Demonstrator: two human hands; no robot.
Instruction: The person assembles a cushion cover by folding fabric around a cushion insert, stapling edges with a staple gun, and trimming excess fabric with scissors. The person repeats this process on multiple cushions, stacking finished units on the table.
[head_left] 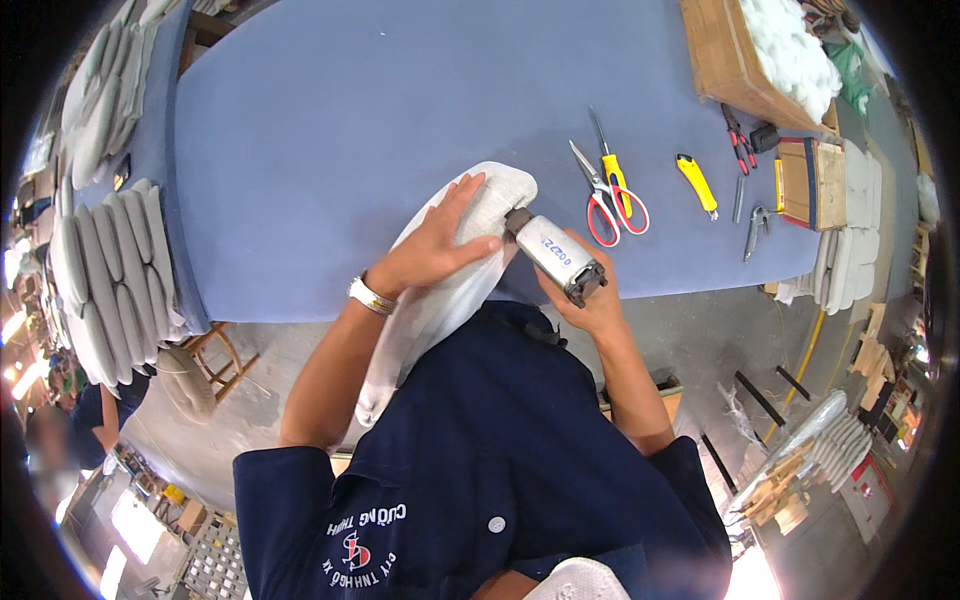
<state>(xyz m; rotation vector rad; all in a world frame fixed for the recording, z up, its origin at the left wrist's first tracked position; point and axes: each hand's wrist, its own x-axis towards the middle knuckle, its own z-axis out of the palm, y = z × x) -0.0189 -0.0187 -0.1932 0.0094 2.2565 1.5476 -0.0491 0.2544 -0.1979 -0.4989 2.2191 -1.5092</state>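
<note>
A light grey fabric-covered cushion pad (pixel 476 226) rests at the table's near edge and slants down against my body. My left hand (pixel 432 246) lies on top of it, fingers stretched out and thumb spread away from them. In my right hand (pixel 585 297) is a staple gun (pixel 552 250) with a silver body, and the fingers close around its handle, partly hidden beneath the body. The gun's dark nose meets the pad's right edge, near its far end. Whether it presses on the fabric I cannot tell.
On the blue-grey table (pixel 400 90), right of the pad, lie scissors (pixel 605 200), a yellow-handled screwdriver (pixel 613 170), a yellow utility knife (pixel 697 185) and red-handled pliers (pixel 738 137). A box of white stuffing (pixel 735 60) stands far right. Grey cushions (pixel 115 270) are stacked left; a person (pixel 95 420) is beyond.
</note>
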